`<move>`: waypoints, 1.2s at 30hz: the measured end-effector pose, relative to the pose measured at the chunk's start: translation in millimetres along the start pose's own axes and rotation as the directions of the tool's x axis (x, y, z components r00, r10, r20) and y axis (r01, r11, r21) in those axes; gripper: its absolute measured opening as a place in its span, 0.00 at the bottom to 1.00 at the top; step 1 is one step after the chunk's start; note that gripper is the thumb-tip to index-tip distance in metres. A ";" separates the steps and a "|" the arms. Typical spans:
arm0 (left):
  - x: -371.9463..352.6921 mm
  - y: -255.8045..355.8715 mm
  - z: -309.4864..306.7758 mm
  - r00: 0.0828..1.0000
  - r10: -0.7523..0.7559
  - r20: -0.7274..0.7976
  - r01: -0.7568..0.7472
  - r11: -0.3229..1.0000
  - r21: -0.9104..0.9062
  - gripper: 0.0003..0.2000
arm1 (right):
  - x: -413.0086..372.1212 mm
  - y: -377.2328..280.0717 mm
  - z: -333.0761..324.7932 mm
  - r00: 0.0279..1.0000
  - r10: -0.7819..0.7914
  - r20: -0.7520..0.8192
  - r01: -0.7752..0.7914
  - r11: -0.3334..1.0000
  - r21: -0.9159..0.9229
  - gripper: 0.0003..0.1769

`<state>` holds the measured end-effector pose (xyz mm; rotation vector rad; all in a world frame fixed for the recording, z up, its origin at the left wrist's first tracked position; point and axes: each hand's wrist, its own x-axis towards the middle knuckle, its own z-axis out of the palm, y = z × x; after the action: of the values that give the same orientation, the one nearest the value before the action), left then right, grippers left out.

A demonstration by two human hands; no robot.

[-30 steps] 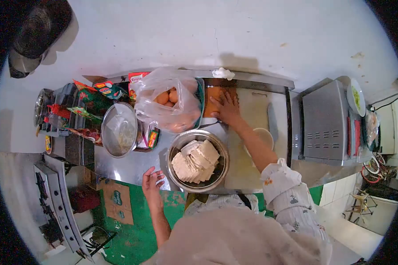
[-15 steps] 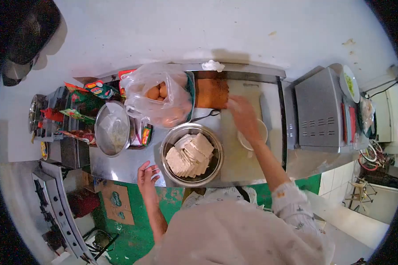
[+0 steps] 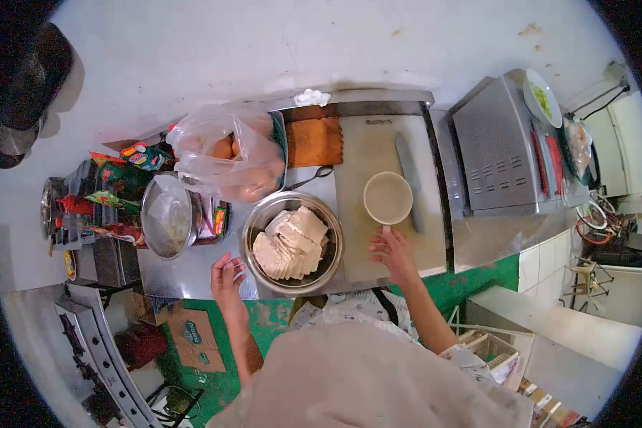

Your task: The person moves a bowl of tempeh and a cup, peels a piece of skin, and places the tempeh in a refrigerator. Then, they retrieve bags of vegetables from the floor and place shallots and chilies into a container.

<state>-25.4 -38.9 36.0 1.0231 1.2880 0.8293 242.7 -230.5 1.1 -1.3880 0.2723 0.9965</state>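
Observation:
My right hand (image 3: 392, 255) is at the near side of a pale cup (image 3: 388, 198), its spread fingers right by the cup's short handle. The cup stands on a cutting board (image 3: 360, 257), with a long knife (image 3: 409, 178) lying to its right. My left hand (image 3: 227, 277) hangs at the counter's front edge with loosely bent, parted fingers and nothing in them. Between my hands sits a steel bowl (image 3: 248, 265) holding a heap of pale, thin slices (image 3: 290, 244).
Behind the bowl are a plastic bag of eggs (image 3: 228, 153), an orange-brown cloth (image 3: 315, 141) and dark-handled scissors (image 3: 310, 178). A steel basin (image 3: 167, 225) and packets (image 3: 144, 155) crowd the left. A silver oven-like box (image 3: 496, 153) stands right, a plate (image 3: 542, 98) on top.
My right hand has come back from beside the cloth to the cup's handle. My left hand stays near the counter edge. The whole view has shifted a little.

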 end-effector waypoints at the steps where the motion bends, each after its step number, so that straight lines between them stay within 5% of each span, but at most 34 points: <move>1: -2.0 -1.3 -1.9 1.000 -0.011 -0.005 0.011 1.000 0.006 0.13 | 8.4 9.5 -4.5 1.000 0.000 0.003 0.000 1.000 0.001 0.17; 6: -11.6 -7.9 -18.6 0.999 -0.023 -0.031 0.023 1.000 -0.005 0.13 | 28.1 38.7 -7.9 0.960 -0.277 -0.029 0.269 0.950 -0.158 0.19; 13: -24.2 -2.5 -24.4 0.997 -0.026 -0.069 0.026 1.000 -0.007 0.14 | 45.7 36.3 1.8 0.920 -0.391 0.010 0.386 0.902 -0.195 0.21; 18: -27.5 -4.3 -25.8 0.996 -0.021 -0.084 0.019 1.000 -0.026 0.14 | 64.1 13.8 37.0 0.870 -0.456 0.188 0.489 0.849 -0.199 0.20; 25: -34.9 -9.0 -38.6 0.988 -0.024 -0.150 0.021 1.000 -0.018 0.13 | 100.6 -10.7 113.6 0.924 -0.335 0.184 0.363 0.920 -0.147 0.19; 31: -42.6 -19.7 -51.5 0.976 -0.030 -0.214 0.021 0.999 -0.046 0.14 | 135.0 -9.3 145.9 0.838 -0.440 0.323 0.490 0.867 -0.090 0.18; 36: -44.4 -24.5 -57.0 0.970 -0.051 -0.236 0.042 0.998 -0.041 0.14 | 145.6 -8.1 156.5 0.913 -0.321 0.252 0.350 0.934 -0.079 0.18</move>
<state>-88.8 -80.9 29.6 0.8813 1.4884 0.9569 274.5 -27.5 -58.5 -1.3541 -0.2053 0.8878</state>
